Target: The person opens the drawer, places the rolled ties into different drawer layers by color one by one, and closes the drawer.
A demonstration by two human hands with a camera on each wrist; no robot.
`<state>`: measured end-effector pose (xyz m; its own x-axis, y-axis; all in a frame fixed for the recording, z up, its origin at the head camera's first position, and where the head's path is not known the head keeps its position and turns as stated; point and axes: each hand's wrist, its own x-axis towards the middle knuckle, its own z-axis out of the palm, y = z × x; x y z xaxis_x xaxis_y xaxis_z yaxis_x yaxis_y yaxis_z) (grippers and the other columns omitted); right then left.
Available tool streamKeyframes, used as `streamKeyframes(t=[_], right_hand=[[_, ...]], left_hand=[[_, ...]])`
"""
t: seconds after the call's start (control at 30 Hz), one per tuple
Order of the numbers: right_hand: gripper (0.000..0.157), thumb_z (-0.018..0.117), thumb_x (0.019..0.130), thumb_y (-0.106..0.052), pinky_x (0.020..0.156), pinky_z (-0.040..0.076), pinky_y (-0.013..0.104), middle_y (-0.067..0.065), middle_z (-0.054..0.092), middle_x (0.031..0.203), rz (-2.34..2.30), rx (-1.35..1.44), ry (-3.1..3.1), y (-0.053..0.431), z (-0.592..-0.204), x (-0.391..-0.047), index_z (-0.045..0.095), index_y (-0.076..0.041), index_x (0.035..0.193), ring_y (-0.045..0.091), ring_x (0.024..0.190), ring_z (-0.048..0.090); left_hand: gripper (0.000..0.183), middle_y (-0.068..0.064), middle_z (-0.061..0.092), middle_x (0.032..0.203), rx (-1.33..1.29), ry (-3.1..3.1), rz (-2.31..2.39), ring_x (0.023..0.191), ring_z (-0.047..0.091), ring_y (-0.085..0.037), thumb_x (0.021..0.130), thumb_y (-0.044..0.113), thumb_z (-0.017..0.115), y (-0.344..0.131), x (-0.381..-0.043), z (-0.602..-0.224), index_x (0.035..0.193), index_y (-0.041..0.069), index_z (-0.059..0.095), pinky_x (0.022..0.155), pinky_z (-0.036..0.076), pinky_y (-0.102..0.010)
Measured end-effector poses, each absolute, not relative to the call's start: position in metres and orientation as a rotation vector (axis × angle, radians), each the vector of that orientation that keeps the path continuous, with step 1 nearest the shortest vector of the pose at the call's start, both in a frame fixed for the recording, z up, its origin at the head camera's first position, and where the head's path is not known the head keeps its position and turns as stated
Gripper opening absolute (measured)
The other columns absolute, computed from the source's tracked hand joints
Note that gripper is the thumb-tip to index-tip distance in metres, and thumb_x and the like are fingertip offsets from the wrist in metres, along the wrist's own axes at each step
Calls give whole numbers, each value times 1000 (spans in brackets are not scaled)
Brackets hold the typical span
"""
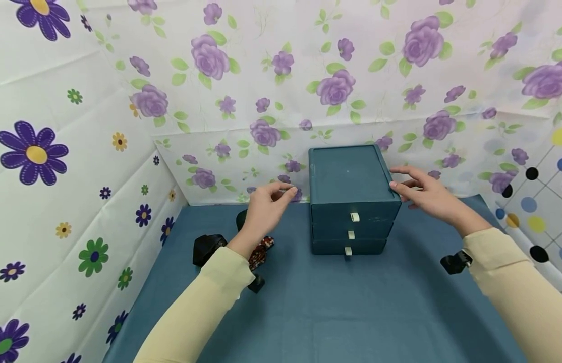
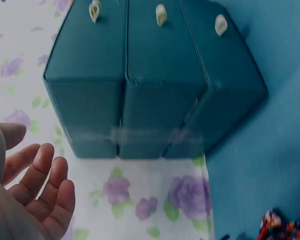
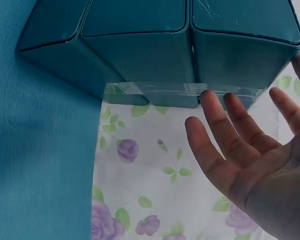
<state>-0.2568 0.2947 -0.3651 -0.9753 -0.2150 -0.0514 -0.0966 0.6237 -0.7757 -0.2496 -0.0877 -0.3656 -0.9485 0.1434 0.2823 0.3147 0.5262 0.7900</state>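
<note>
A dark teal box of three stacked drawers [image 1: 349, 174] stands on the blue cloth near the back wall, its small pale pull tabs facing me. All the drawers look closed. My left hand [image 1: 268, 209] hovers to the left of the box, apart from it, fingers loosely bent and holding nothing. On the other side, my right hand [image 1: 424, 195] has its thumb at the top right edge of the box and its fingers spread along that side. The right wrist view shows this right hand [image 3: 260, 155] with fingers extended near the box's side [image 3: 240, 65].
Left of the box lie a black object [image 1: 207, 248] and a crumpled, multicoloured patterned fabric item [image 1: 261, 252], partly hidden by my left arm. Another dark item [image 1: 240, 220] sits behind that wrist. Flowered sheets [image 1: 272, 60] hang at the back and left; a dotted one [image 1: 530, 201] hangs right.
</note>
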Motion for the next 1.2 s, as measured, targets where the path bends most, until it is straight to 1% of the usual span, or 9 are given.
streamKeyframes(t=[0.13, 0.27, 0.37, 0.5, 0.67, 0.77, 1.0, 1.1, 1.2], right_hand=[[59, 46, 90, -60, 76, 52, 39, 8, 53, 117, -1282, -258, 2701, 295, -366, -258, 29, -42, 143, 26, 95, 55], [57, 46, 90, -59, 76, 51, 37, 8, 53, 114, -1297, -268, 2690, 295, -367, -258, 29, -43, 143, 27, 93, 55], [56, 46, 91, -58, 77, 51, 38, 8, 52, 112, -1320, -278, 2674, 294, -367, -257, 31, -43, 142, 29, 95, 53], [54, 47, 91, -56, 80, 52, 41, 8, 52, 113, -1349, -288, 2661, 293, -367, -257, 34, -42, 141, 28, 97, 53], [49, 50, 91, -54, 88, 52, 45, 1, 52, 122, -1377, -293, 2682, 292, -367, -257, 43, -39, 136, 17, 104, 56], [46, 51, 91, -53, 88, 52, 43, -1, 52, 124, -1394, -297, 2707, 292, -367, -257, 49, -35, 133, 11, 103, 57], [46, 52, 90, -53, 82, 55, 35, 0, 53, 126, -1436, -262, 2702, 292, -368, -258, 52, -33, 131, 6, 101, 57], [45, 53, 90, -52, 81, 55, 32, -1, 52, 131, -1473, -254, 2683, 293, -371, -258, 53, -33, 131, 4, 104, 56], [46, 53, 90, -51, 83, 55, 33, -2, 49, 136, -1518, -263, 2666, 294, -374, -258, 53, -33, 132, 3, 106, 56]], left_hand=[[23, 4, 68, 92, -471, -2479, -1523, 77, 61, -10, 91, 45, 57, -78, -242, -362, 102, 30, 71, 64, 52, -32], [22, 2, 69, 87, -505, -2468, -1583, 74, 61, -12, 91, 43, 58, -68, -236, -361, 99, 28, 72, 62, 51, -32], [25, 1, 69, 87, -498, -2503, -1633, 75, 62, -11, 90, 45, 59, -62, -231, -360, 100, 26, 72, 63, 52, -30], [25, -7, 70, 90, -500, -2538, -1703, 76, 64, -13, 90, 40, 61, -54, -220, -350, 103, 22, 72, 65, 53, -28], [24, -17, 69, 92, -562, -2552, -1765, 80, 65, -31, 92, 29, 61, -44, -205, -336, 104, 12, 72, 66, 54, -28], [23, -19, 68, 93, -583, -2554, -1812, 83, 63, -38, 91, 29, 62, -40, -205, -341, 103, 12, 72, 66, 54, -31], [20, -13, 70, 93, -607, -2579, -1887, 84, 65, -34, 88, 40, 64, -30, -217, -368, 97, 25, 73, 74, 56, -43], [20, -13, 70, 96, -641, -2569, -1965, 85, 66, -33, 88, 39, 64, -26, -218, -374, 98, 24, 73, 78, 55, -48], [22, -9, 71, 94, -664, -2573, -2010, 85, 67, -28, 88, 37, 64, -22, -218, -377, 100, 22, 73, 80, 54, -49]])
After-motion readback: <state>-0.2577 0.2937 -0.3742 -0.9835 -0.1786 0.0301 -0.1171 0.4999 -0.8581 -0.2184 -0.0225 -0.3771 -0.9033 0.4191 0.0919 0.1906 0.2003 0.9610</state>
